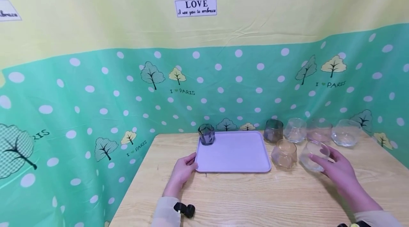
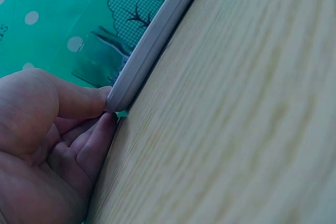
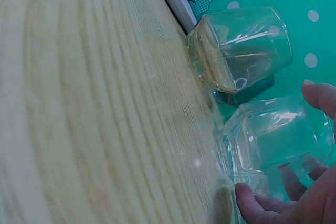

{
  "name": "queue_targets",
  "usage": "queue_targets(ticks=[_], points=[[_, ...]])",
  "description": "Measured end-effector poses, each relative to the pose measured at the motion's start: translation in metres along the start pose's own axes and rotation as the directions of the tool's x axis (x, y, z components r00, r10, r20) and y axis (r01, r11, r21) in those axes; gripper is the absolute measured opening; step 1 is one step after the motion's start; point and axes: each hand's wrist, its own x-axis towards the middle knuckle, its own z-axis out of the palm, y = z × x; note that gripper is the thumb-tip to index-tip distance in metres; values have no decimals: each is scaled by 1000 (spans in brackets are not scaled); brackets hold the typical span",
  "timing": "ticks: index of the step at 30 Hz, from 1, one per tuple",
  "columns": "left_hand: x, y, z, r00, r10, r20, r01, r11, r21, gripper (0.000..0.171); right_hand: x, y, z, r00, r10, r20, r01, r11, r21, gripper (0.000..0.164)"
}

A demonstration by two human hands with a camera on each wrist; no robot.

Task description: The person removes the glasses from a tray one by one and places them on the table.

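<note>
A pale lilac tray [image 1: 234, 152] lies on the table, and my left hand [image 1: 183, 171] pinches its near left corner. In the left wrist view, the thumb is on top of the tray's rim [image 2: 152, 43] with fingers beneath. A dark grey faceted glass [image 1: 206, 135] stands at the tray's far left corner. On the right, my right hand [image 1: 342, 170] holds a clear glass [image 1: 308, 159], thumb on the near side and fingers round the far side. Whether its base touches the table I cannot tell. An amber glass [image 1: 284, 156] stands between that glass and the tray.
Behind them is a row of glasses: a dark one [image 1: 273, 131], a clear one [image 1: 295, 130], a pinkish one [image 1: 318, 131] and another clear one [image 1: 346, 134]. A green and yellow printed curtain [image 1: 179, 106] hangs at the back edge of the wooden table [image 1: 236, 198].
</note>
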Motion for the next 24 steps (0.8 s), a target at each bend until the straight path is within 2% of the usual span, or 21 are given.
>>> queue_targets(ticks=[9, 17, 24], points=[[1, 0, -1, 1000, 3, 0, -3, 1000, -8, 52, 0, 1, 3, 993, -91, 79, 97, 993, -72, 97], [1, -1, -1, 1000, 15, 4, -15, 1000, -10, 51, 2, 0, 3, 990, -70, 124, 80, 993, -84, 101], [1, 0, 0, 1000, 12, 0, -12, 1000, -17, 51, 1, 1, 2, 986, -92, 136, 105, 991, -89, 99]])
